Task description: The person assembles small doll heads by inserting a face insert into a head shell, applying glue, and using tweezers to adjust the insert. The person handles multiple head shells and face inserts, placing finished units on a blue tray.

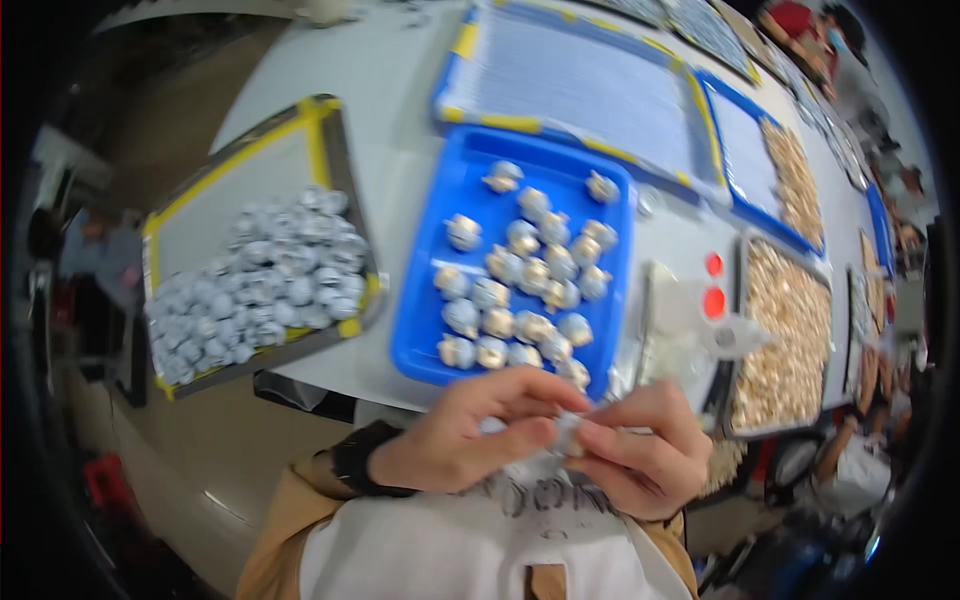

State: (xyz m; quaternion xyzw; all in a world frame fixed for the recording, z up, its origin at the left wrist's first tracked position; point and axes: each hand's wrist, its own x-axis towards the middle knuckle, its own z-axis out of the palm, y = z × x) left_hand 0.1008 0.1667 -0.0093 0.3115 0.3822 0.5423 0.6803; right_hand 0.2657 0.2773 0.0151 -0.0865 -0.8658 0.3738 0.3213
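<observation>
Close in front of my body, both hands meet around a small pale grey rounded piece [567, 434]. My left hand [475, 430], with a black band at the wrist, pinches it from the left side. From the right, the thumb and fingers of my right hand [648, 450] are closed on the same piece. A bit of something pale also shows under the left fingers, too covered to name. Just beyond my hands is a blue tray [412, 325] with several small round figures [498, 322], grey-blue and cream, lying loosely in it.
To the left, a dark tray edged with yellow tape [320, 140] holds a heap of grey rounded pieces [255, 285]. Blue trays lined with pale sheet [590, 85] stand behind. A tray of cream pieces [780, 340] and a clear bottle [735, 337] are at right. Other people work farther right.
</observation>
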